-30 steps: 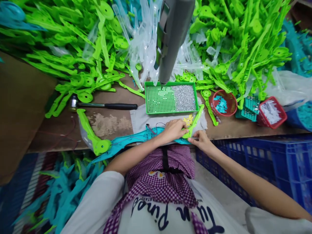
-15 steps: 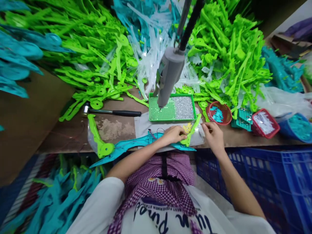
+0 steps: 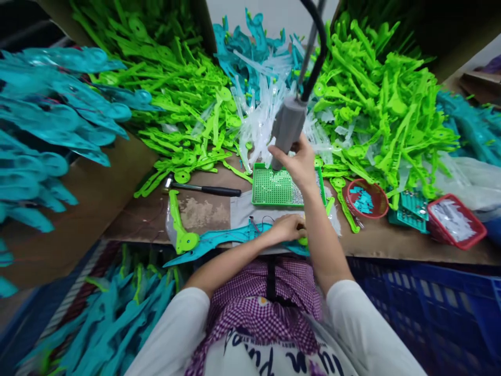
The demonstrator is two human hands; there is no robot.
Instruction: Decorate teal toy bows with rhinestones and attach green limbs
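A long blue plastic part point(image 3: 223, 236) lies along the table's front edge. At its right end my left hand point(image 3: 288, 228) is closed, fingers pressing a green plastic arm point(image 3: 331, 204) against it; my right forearm hides part of that arm. My right hand point(image 3: 301, 164) is around the grey electric screwdriver point(image 3: 289, 125), thumb across its front. The screwdriver hangs from above, its tip over the green tray point(image 3: 270, 190) of small metal screws. Another green arm point(image 3: 180, 224) is at the blue part's left end.
A hammer point(image 3: 203, 189) lies left of the tray. To the right stand a red basket point(image 3: 379, 209) of blue pieces, a teal screw holder point(image 3: 409, 211) and a red basket point(image 3: 477, 235) of white pieces. Green part heaps point(image 3: 391, 104) rise behind; blue parts point(image 3: 58, 109) fill the left.
My right hand has moved from beside the green arm up and left onto the screwdriver. My left hand stays at the blue part's right end. The view has shifted.
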